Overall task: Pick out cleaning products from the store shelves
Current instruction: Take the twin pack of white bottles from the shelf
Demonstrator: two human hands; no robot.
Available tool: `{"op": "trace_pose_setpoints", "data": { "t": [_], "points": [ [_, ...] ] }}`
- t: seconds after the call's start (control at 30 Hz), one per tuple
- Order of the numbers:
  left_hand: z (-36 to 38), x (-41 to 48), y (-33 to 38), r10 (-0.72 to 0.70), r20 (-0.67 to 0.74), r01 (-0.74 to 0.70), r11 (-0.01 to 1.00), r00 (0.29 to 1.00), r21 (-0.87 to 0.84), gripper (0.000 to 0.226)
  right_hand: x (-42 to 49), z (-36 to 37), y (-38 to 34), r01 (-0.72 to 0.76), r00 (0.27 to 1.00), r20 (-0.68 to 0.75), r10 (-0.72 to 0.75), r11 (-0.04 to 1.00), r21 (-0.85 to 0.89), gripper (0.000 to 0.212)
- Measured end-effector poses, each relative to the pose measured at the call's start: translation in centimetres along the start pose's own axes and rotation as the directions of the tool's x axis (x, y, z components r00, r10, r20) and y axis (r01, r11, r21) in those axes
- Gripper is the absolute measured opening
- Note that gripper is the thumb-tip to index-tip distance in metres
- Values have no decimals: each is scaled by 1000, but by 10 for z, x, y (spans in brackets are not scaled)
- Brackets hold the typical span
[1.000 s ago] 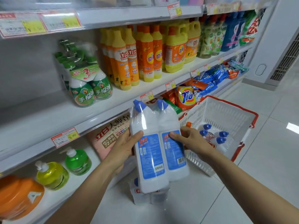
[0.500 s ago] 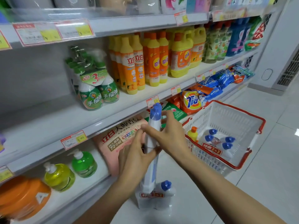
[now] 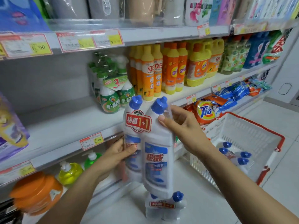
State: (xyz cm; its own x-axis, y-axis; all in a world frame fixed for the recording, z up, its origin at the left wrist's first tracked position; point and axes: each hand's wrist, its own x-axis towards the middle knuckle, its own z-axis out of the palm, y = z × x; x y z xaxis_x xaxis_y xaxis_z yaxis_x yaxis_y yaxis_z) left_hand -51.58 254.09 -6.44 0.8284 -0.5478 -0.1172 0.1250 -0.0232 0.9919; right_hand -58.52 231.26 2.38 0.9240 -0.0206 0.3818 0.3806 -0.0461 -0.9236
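- A twin pack of white cleaner bottles (image 3: 152, 143) with blue caps and a red "1+1" label is held upright in the air in front of the store shelves, left of the basket.
- The pack's lower left side is gripped by the left hand (image 3: 116, 154), its fingers curled round the left bottle at mid-height.
- The pack's upper right shoulder is held by the right hand (image 3: 182, 126); the thumb is pressed on the front just below the right cap, and the fingers are wrapped behind.
- A second twin pack (image 3: 163, 206) of the same kind is seen on the floor, directly below the held one.
- A white basket (image 3: 252, 131) with a red rim is placed on the floor to the right; blue-capped bottles (image 3: 234, 156) are lying inside it.
- On the middle shelf (image 3: 61, 126), orange and yellow dish-soap bottles (image 3: 161, 70) are lined up beside a wrapped pack of green spray bottles (image 3: 113, 94).
- On the lower shelf, a yellow-green pump bottle (image 3: 69, 173) and an orange tub (image 3: 35, 191) are seen.
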Motion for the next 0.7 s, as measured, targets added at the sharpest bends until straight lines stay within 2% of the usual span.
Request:
{"op": "trace_pose_setpoints", "data": {
  "t": [0.1,0.2,0.27,0.33,0.4,0.5,0.6,0.7],
  "points": [
    [-17,-20,4,35,-156,-44,998,987,-53,88,25,23,0,-66,998,11,66,992,108,35],
    [-34,-39,15,119,-373,-146,988,920,-45,75,53,47,2,-108,991,94,91,975,193,46],
    [-42,-52,30,202,-509,-226,974,837,15,60,66,62,2,-44,981,193,24,994,100,51],
    [-52,-63,49,335,-624,-284,941,706,184,55,76,79,-1,95,963,258,-75,993,-67,62],
    [-66,-70,65,465,-658,-340,884,592,319,56,86,95,-2,237,949,243,-201,963,-126,69],
    [-91,-71,81,599,-636,-374,801,487,468,64,105,119,4,381,915,197,-353,915,-131,64],
    [-117,-64,87,650,-616,-335,759,445,558,59,125,140,18,386,920,133,-369,913,-134,47],
    [-141,-55,87,647,-620,-281,758,445,589,57,143,159,37,328,942,124,-312,934,-139,54]
  ]
}}
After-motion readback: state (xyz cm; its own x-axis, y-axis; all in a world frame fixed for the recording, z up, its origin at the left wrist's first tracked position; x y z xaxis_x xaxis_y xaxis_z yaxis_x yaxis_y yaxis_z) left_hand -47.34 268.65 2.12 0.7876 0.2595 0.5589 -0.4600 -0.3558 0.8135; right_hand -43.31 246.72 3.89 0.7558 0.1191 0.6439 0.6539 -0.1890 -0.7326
